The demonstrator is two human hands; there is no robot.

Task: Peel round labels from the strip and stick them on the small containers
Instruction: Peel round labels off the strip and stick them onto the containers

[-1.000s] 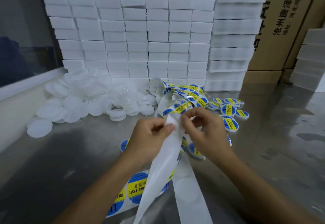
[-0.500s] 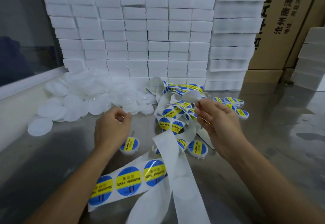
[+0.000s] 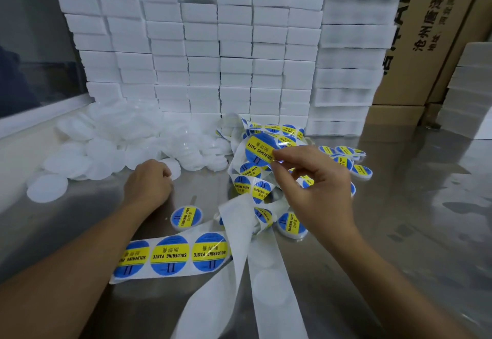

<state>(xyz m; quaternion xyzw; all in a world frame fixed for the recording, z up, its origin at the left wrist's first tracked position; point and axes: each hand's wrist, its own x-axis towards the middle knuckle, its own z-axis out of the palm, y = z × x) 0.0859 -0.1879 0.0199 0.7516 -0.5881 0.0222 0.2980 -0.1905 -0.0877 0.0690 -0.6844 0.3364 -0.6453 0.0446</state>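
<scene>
Head view, label in hand: While the right hand hangs above the tangle, its fingers pinch the edge of a round blue-and-yellow peeled label printed "SOLDERING PASTE", held up in the air, face toward the camera.
Head view, container in hand: the left hand rests on the shiny steel tabletop at the near edge of the pile of unlabelled round white plastic containers; its fingers curl onto one small round white container.
Strip: the white backing strip lies across the near tabletop with three blue-and-yellow labels left on it; bare backing trails toward the camera.
Finished pieces: labelled containers sit to the right, one more labelled container near the strip.
How the label should handle: probably feather-light, thin, floppy and sticky underneath, so it can curl or fold onto itself; holding only the rim keeps the glue off the fingers.
How the container should handle: likely light, rigid and smooth, prone to sliding on steel; best gripped by the side wall, the flat lid left free.
Backdrop: stacked white foam blocks, brown cardboard cartons.
</scene>
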